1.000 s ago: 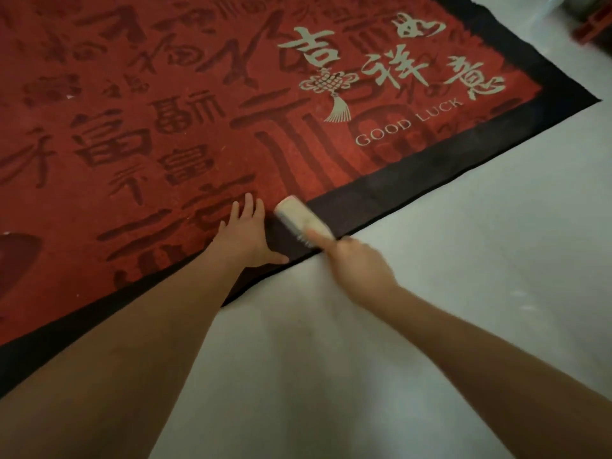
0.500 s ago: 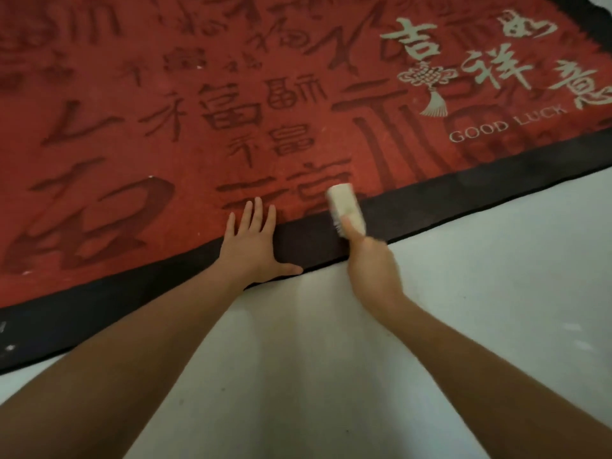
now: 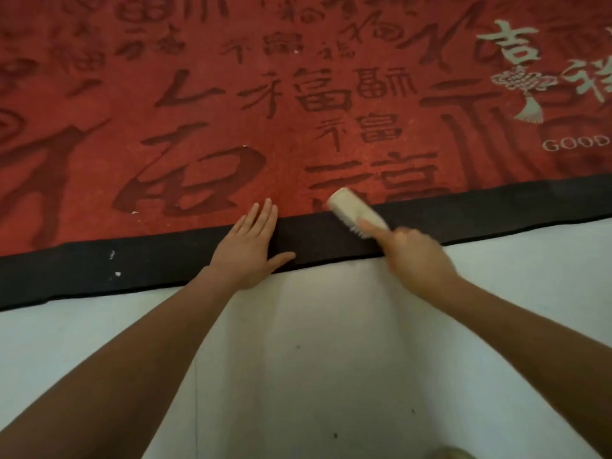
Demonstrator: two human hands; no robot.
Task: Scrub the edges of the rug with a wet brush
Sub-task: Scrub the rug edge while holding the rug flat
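Gripping the brush by its near end in the right hand, fingers curled round the rigid, light body, forefinger along its side; bristles riding the rug's black border just right of the left hand; pressing that hand flat, fingers straight, pinning the soft, limp, probably shift-prone edge against the floor.

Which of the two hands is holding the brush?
The right hand grips the pale brush on the rug's black border; the left hand lies flat, holding nothing.
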